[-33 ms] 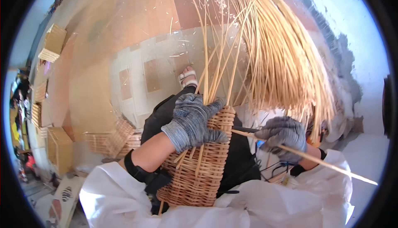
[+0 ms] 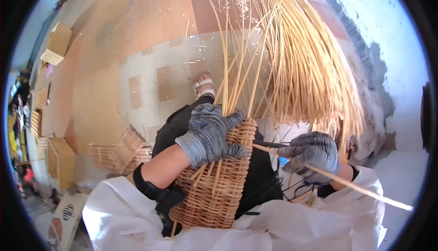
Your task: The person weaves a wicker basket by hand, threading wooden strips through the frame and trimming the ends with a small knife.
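Note:
My left hand (image 2: 205, 134), in a grey knitted glove, grips a woven cane basket (image 2: 212, 205) resting at my lap, with its fingers around the upper part. Long pale stakes (image 2: 253, 91) rise from the top of that weave. At the right, my gloved right hand (image 2: 308, 155) is closed on a long cane strand (image 2: 365, 188), whose near end reaches the basket's right edge and whose tail runs down to the right. A dark, slim rod (image 2: 264, 143) lies behind the strand; whether my fingers hold it too, I cannot tell.
A large bundle of loose cane (image 2: 310, 59) lies ahead at right beside a wall. My sandaled foot (image 2: 204, 87) is on the cardboard-covered floor (image 2: 137, 46). Woven pieces (image 2: 127, 150) and tan boxy objects (image 2: 61, 162) sit at left, with a mixed pile of things at the far left edge.
The view has shifted very slightly. My right hand and the strand sit a little lower in the picture; both hands keep their grip.

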Available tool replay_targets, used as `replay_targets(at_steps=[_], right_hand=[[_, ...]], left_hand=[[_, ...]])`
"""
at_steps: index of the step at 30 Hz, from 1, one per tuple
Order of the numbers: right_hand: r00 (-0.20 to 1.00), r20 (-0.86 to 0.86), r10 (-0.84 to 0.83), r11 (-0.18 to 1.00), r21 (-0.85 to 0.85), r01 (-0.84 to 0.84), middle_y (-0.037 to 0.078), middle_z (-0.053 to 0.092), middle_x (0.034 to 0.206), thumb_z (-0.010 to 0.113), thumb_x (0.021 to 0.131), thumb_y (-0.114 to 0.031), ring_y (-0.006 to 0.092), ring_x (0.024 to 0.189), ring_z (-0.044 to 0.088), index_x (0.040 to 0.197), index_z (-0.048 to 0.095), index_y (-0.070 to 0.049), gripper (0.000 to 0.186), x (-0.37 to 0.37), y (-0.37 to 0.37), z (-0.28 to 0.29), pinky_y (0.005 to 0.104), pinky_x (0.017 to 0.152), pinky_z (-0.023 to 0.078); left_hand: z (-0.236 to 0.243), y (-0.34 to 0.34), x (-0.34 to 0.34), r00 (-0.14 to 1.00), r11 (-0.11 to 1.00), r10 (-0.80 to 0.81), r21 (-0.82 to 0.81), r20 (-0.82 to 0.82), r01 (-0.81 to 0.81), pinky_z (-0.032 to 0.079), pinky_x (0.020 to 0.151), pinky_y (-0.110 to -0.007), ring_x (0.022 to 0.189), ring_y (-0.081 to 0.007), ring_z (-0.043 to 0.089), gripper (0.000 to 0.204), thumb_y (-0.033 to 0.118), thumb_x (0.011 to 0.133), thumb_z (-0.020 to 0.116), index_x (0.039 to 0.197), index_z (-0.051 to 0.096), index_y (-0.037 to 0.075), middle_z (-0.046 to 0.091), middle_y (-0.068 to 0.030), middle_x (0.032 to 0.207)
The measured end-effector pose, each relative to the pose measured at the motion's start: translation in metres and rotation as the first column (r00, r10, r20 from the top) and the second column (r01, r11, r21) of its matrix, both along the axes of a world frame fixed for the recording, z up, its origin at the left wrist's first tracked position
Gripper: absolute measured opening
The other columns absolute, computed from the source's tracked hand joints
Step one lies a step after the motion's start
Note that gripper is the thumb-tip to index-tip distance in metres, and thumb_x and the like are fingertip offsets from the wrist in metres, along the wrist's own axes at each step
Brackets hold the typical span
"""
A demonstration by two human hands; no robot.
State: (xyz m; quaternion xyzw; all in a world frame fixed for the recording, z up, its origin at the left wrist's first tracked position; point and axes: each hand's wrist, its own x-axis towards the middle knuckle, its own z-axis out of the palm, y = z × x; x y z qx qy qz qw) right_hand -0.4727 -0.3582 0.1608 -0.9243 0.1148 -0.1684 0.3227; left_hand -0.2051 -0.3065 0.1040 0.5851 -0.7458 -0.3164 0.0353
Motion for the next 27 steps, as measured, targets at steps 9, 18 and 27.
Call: replay_targets(at_steps=[9,18,27], right_hand=[[0.999,-0.010,-0.047,0.945,0.324,0.047,0.016,0.069,0.083,0.077,0.070,-0.015,0.0298,0.076,0.069,0.089,0.065,-0.003,0.025,0.039,-0.005,0.016,0.0340,0.066,0.057],[0.475,-0.791,0.386,0.763,0.563,0.317,0.009,0.065,0.076,0.075,0.076,-0.024,0.0160,0.071,0.062,0.093,0.067,-0.006,0.026,0.005,-0.022,-0.036,0.0331,0.063,0.051],[0.542,-0.816,0.199,0.947,0.302,0.106,0.009,0.067,0.075,0.060,0.087,-0.029,0.0214,0.069,0.066,0.090,0.064,-0.002,0.028,-0.054,-0.021,0.020,0.0344,0.058,0.050]], left_hand=[[0.003,0.000,-0.003,1.000,0.994,0.029,0.103,-0.001,-0.029,0.025,0.105,-0.048,0.119,-0.0427,0.041,0.094,0.075,0.062,0.063,0.134,0.049,0.017,0.051,-0.0250,0.121],[-0.008,0.015,0.003,0.990,0.991,0.038,-0.124,-0.134,-0.055,0.024,0.106,-0.052,0.118,-0.0434,0.041,0.082,0.067,0.058,0.072,0.121,0.060,0.016,0.051,-0.0228,0.119],[-0.005,0.006,0.012,0.996,0.993,0.056,-0.097,-0.075,-0.063,0.028,0.102,-0.050,0.115,-0.0389,0.044,0.091,0.074,0.055,0.069,0.124,0.058,0.016,0.053,-0.0214,0.116]])
